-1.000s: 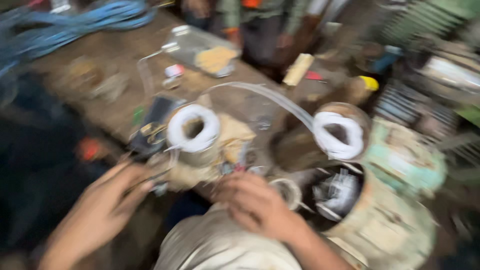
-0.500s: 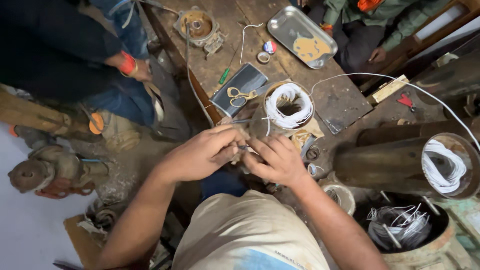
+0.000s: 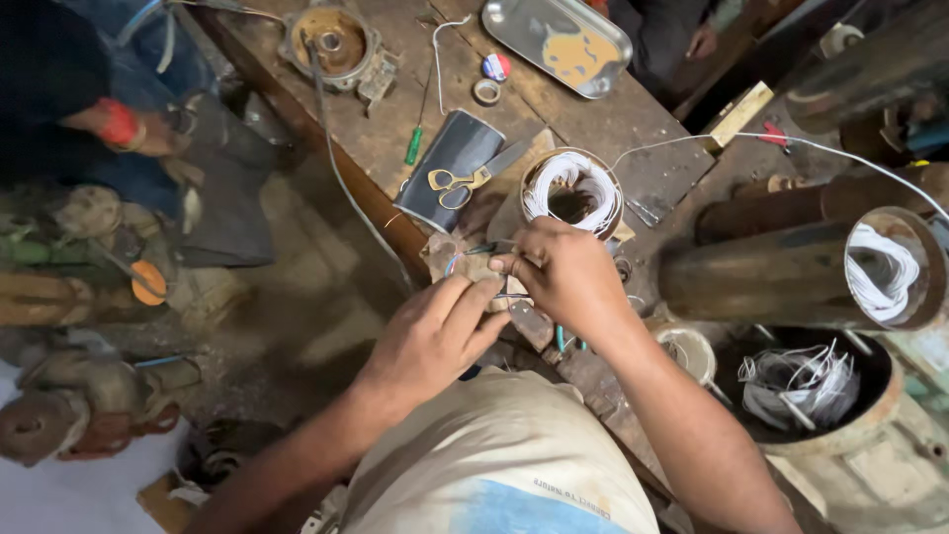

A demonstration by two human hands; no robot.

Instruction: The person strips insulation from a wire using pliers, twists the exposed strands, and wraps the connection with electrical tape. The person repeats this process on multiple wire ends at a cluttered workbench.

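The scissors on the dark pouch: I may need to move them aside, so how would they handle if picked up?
The scissors look metal, so probably stiff and fairly heavy. Lying flat on the pouch, they shouldn't roll, though they might slide.

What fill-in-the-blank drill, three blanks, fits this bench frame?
1. The brass-handled scissors lie on a dark ____ on the wooden bench.
2. The coil beyond the right hand is wound from ____ wire.
3. The left hand and the right hand meet over something ____, too tiny to identify.

Missing words: pouch; white; small
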